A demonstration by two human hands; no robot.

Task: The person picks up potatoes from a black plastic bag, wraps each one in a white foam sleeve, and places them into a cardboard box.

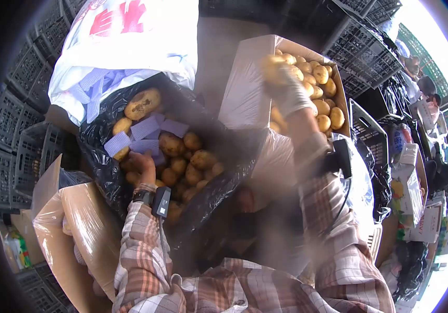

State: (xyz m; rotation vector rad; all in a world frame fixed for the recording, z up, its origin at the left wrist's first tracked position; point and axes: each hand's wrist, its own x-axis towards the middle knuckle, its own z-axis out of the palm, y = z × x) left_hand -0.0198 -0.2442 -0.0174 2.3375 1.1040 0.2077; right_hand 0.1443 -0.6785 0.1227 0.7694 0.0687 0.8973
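My left hand (pixel 143 166) is in a black-bag-lined container (pixel 94 172) of loose potatoes (pixel 172 144). Its bent fingers are closed at the edge of a ribbed purple sheet (pixel 144 146), with other purple pieces beside it, lying on the potatoes. My right hand (pixel 291 93), in a pale glove and smeared by motion, is above a plastic-wrapped carton (pixel 242 86) filled with potatoes (pixel 324 87). At its fingers is a blurred yellow potato (pixel 274 68), which it appears to grip.
A white sack (pixel 145 44) with red print lies at the back left, purple sheets (pixel 96 86) spilling from it. An open cardboard box (pixel 85 208) stands at the lower left. Black plastic crates (pixel 362 49) are stacked on both sides. People and goods are at the far right.
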